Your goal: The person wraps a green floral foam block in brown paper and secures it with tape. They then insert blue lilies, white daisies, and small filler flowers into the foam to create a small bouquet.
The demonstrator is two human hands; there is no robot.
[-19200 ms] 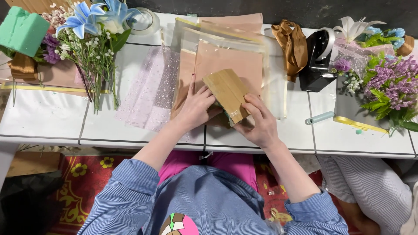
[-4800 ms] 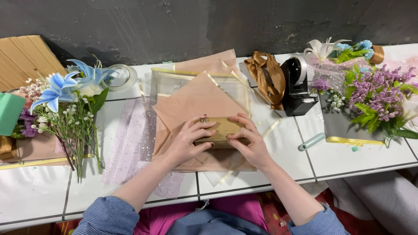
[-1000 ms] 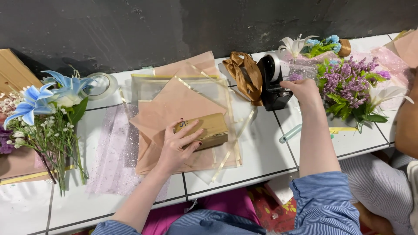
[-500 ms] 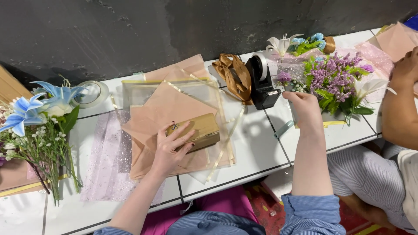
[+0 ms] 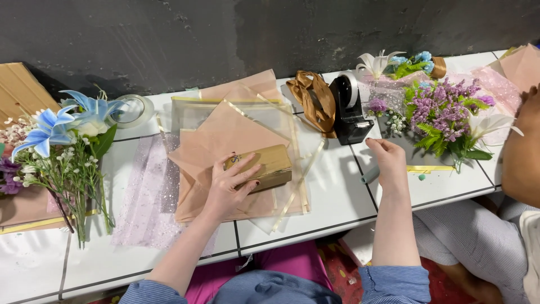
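— Where is the gold box (image 5: 264, 169) right now?

— It lies on the peach wrapping paper (image 5: 225, 141), roughly in the middle of the white tiled table (image 5: 332, 197), tilted a little. The left hand (image 5: 228, 186) rests flat on top of it, fingers spread and stretched out, pressing down rather than gripping.

— And the right hand (image 5: 388, 160)?

— It is off to the right, well apart from the box, just below the black tape dispenser (image 5: 350, 110). The fingers are curled in loosely, thumb and forefinger close together; whether they pinch a bit of tape I cannot tell.

— What surrounds the paper?

— Clear cellophane sheets with gold edging (image 5: 281, 118) sit under and behind it, and a pale lilac glittery mesh (image 5: 143, 191) lies to its left. Further left is a bunch of blue lilies (image 5: 62, 124) with small white sprigs. A brown ribbon (image 5: 312, 98) is heaped beside the dispenser, and purple flowers (image 5: 444, 110) lie to the right, near another person's arm (image 5: 523, 152).
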